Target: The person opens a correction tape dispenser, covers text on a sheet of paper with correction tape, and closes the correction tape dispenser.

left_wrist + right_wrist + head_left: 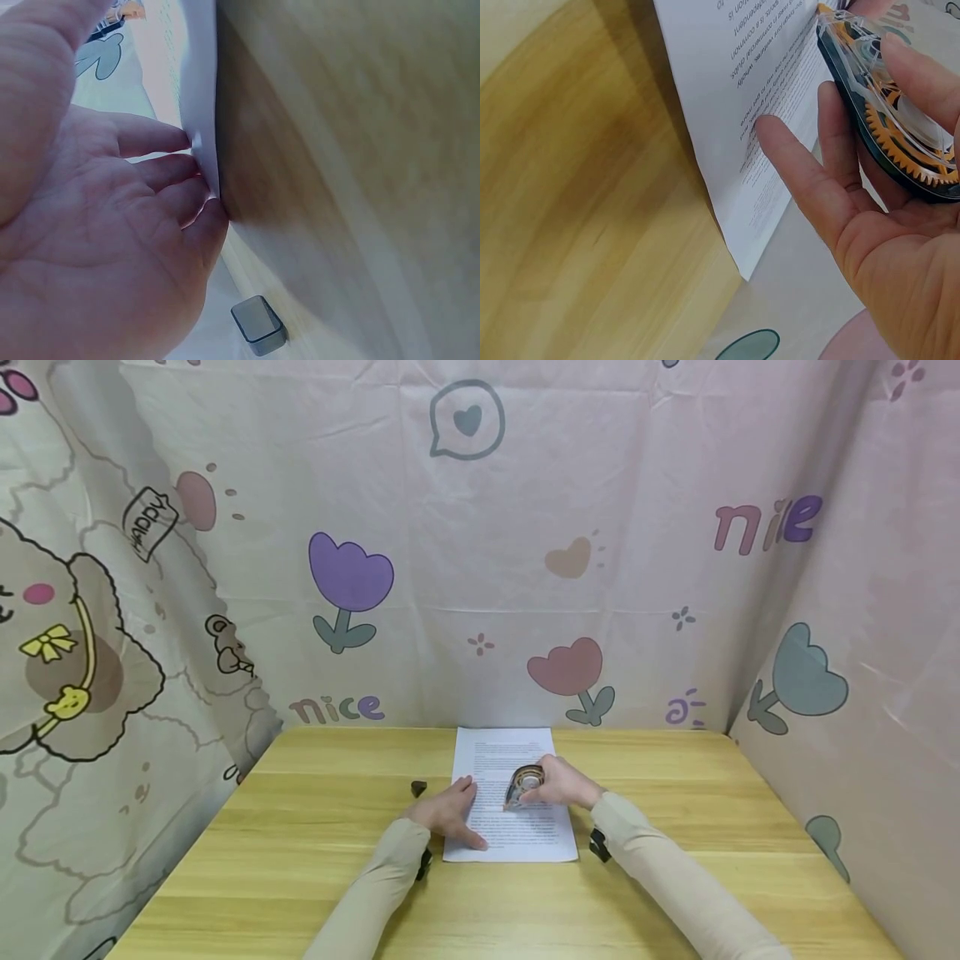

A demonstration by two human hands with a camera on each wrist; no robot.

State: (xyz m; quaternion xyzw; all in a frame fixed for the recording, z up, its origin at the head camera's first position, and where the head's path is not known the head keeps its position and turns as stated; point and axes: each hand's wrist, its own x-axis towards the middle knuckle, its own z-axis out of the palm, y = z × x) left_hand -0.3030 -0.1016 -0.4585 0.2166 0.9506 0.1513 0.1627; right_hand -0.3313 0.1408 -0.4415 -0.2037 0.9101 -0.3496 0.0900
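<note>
A printed sheet of paper (517,747) lies on the wooden table. My right hand (566,783) grips a correction tape (527,781) between thumb and fingers, its tip down at the printed lines near the sheet's middle. Through the clear casing (855,56), orange gears and a white spool show in the right wrist view; one finger of that hand reaches out to the paper. My left hand (446,814) rests with spread fingers on the sheet's left edge. In the left wrist view, its fingertips (206,225) are right at that edge.
A small dark translucent cap (418,787) lies on the table left of the sheet, just beyond my left hand. The wooden table (300,860) ends at the back against a patterned cloth (465,543), which also hangs at both sides.
</note>
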